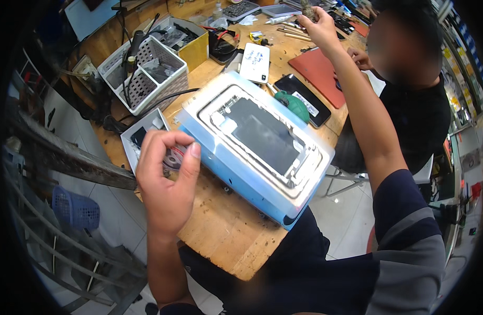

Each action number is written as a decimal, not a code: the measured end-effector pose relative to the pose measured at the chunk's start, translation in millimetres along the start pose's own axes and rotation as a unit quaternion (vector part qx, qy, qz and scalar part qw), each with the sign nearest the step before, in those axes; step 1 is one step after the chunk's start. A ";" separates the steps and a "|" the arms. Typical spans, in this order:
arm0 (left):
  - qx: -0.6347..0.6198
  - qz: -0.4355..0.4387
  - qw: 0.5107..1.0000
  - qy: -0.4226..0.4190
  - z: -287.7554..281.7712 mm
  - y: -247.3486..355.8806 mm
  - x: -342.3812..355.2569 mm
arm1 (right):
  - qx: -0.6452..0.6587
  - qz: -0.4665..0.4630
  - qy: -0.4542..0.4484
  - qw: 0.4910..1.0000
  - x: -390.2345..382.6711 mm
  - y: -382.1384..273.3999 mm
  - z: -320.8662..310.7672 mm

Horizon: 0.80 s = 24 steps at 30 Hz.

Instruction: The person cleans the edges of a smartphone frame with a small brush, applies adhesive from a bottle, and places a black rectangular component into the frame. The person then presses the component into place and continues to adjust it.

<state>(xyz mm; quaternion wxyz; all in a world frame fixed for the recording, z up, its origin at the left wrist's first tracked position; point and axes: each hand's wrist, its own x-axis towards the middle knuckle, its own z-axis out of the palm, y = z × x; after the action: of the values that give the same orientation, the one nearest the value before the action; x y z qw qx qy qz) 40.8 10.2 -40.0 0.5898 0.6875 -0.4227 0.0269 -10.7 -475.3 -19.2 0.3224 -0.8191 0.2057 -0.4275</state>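
Note:
An opened phone body (pixel 262 139), with a dark battery-like panel and bare inner parts, lies on a translucent sheet over a blue box-like stand (pixel 241 191). Just left of the stand's edge is my left hand (pixel 170 178). Its fingers are curled in and the thumb tip comes close to the index finger; whatever may be between them is hidden. My right arm stretches far across the bench. Up at the top edge, my right hand (pixel 323 31) grips a small brownish, lumpy object (pixel 307 9), partly cut off by the picture's edge.
A white divided basket (pixel 147 73) of dark parts stands at the left. Beyond the stand lie a white phone (pixel 255 63), a black phone (pixel 304 100), a green rounded thing (pixel 293 106) and a red mat (pixel 320 76). A person (pixel 409 100) sits at the right.

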 end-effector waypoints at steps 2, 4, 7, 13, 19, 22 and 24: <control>0.002 0.022 1.000 0.014 1.9 -5.1 -2.9 | 0.021 -0.024 0.024 0.999 -6.6 -4.5 -2.7; 0.014 0.054 0.998 0.007 -0.3 -10.8 1.2 | 0.038 -0.047 0.037 0.997 -12.7 -7.9 -6.2; -0.020 0.070 0.997 0.005 -0.5 -19.1 9.4 | -0.034 -0.113 0.084 0.989 -23.5 -6.2 -13.9; -0.028 0.110 0.993 0.012 3.0 -27.0 15.8 | -0.081 -0.092 0.159 0.980 -46.1 20.5 -13.2; -0.020 0.152 0.988 0.001 -1.1 -27.4 23.8 | -0.178 -0.069 0.243 0.951 -60.9 41.9 -26.2; -0.017 0.158 0.987 -0.012 -5.1 -27.6 29.5 | -0.191 -0.045 0.220 0.956 -60.0 43.3 -40.4; -0.026 0.148 0.988 -0.024 -6.2 -27.0 30.2 | -0.211 -0.030 0.184 0.960 -58.4 41.6 -45.0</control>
<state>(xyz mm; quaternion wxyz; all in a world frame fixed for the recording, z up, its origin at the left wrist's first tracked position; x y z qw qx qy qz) 79.6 -2.6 -43.3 0.5864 0.6025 -0.5345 0.0866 -82.9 -484.8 -62.5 0.0858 -0.7818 0.3218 -0.5272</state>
